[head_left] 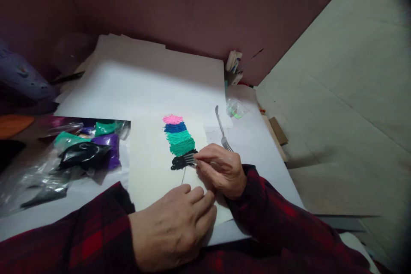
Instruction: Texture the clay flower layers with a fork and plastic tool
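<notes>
Just right of the frame's centre, the fork (189, 159) touches the black patch (178, 163); the right hand's (223, 169) fingers grip it behind the tines. It should be light and stiff, best held there; the patch looks soft. Lower centre, the left hand (175, 224) curls over the paper (149, 171); whether it pinches anything is hidden. Plastic bags (85, 156) lie at left.

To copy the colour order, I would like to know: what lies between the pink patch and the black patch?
Head view: from pink patch to black patch, a blue band, a turquoise band, then a darker green band.
</notes>
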`<state>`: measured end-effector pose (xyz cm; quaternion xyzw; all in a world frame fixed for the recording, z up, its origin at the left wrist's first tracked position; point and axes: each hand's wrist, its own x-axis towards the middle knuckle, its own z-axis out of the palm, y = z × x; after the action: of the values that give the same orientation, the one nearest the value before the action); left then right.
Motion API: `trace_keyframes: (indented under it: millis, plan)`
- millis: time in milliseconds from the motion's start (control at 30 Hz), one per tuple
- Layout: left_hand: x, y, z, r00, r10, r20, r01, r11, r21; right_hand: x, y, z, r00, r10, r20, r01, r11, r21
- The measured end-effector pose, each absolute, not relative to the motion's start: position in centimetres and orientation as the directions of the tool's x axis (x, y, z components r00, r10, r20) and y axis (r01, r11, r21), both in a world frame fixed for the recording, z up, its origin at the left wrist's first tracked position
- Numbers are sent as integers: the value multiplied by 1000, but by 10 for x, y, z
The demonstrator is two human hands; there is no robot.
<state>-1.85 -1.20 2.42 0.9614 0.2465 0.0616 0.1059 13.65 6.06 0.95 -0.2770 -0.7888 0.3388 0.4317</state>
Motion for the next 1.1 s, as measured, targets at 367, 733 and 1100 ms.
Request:
trace_keyframes:
  millis: [367,733,1100]
  plan:
    - [-22,-9,32,876,480,50,450,-851,270,138,64,5,-566,654,502,133,673,-728]
    - [-19,-12,24,870,488,66,458,-852,255,140,66,9,-533,603,594,114,746,-656]
    - [-19,-12,24,866,496,66,464,-845,267,138,65,7,-603,547,582,91,771,-631]
